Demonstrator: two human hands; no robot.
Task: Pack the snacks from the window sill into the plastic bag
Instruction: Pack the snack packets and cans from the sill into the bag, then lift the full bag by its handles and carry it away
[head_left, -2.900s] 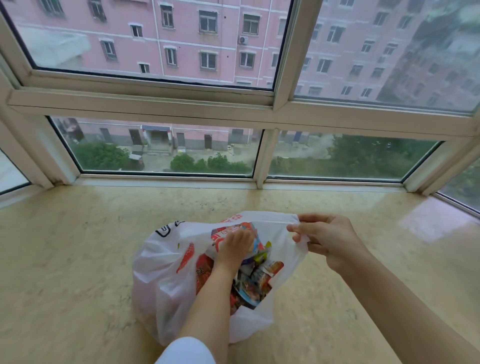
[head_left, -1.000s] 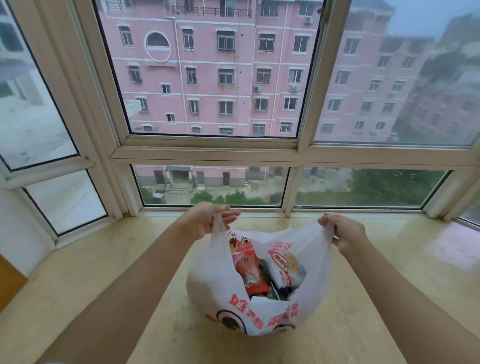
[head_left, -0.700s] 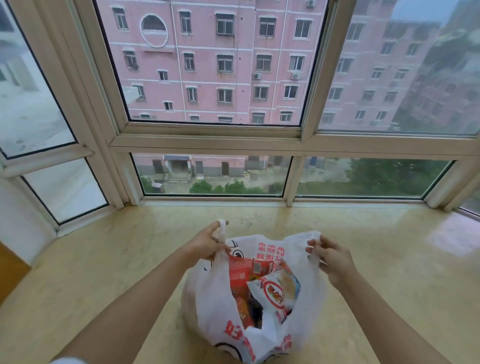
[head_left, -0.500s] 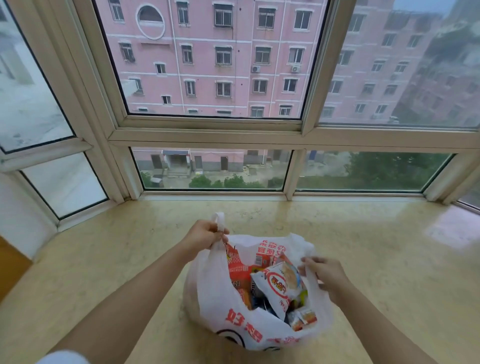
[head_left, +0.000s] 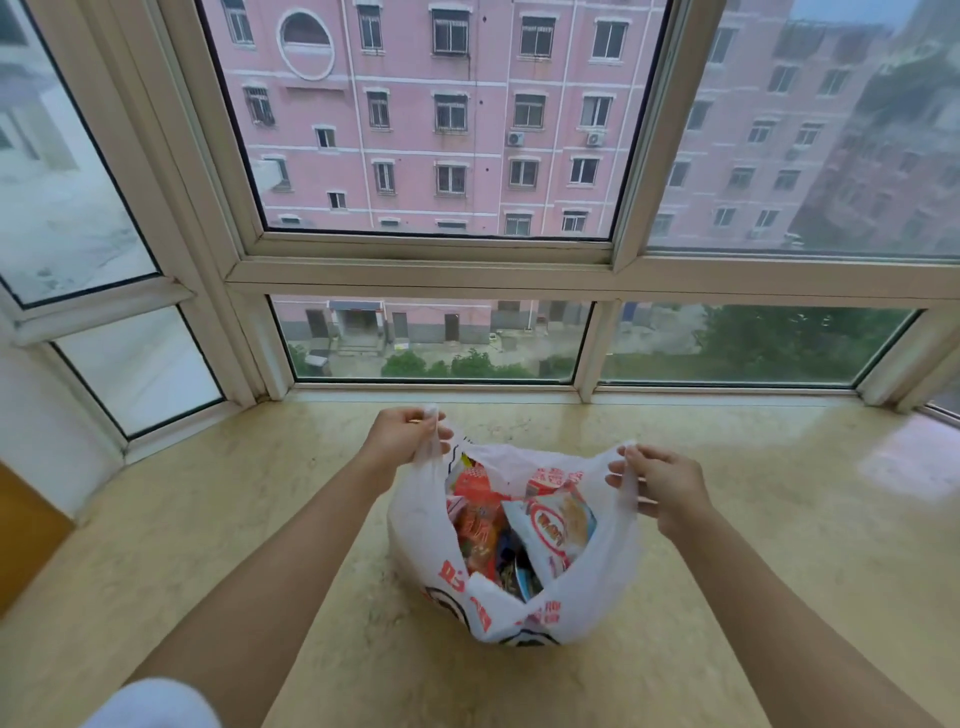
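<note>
White plastic bag with red print (head_left: 597, 587) sits on the beige marble-patterned window sill (head_left: 260, 519), mouth open between both hands. Inside: colourful snack packets (head_left: 483, 525), including a white packet with a red oval label (head_left: 553, 525) just below and inward of the right fingers. Left hand (head_left: 402, 434) grips the left bag handle, fingers clenched round it. Right hand (head_left: 665, 486) pinches the right handle between thumb and fingertips. Both handles are held raised above the sill. Beyond the fingers stands a white-framed window (head_left: 415, 265); through it, a pink multi-storey building (head_left: 441, 130).
</note>
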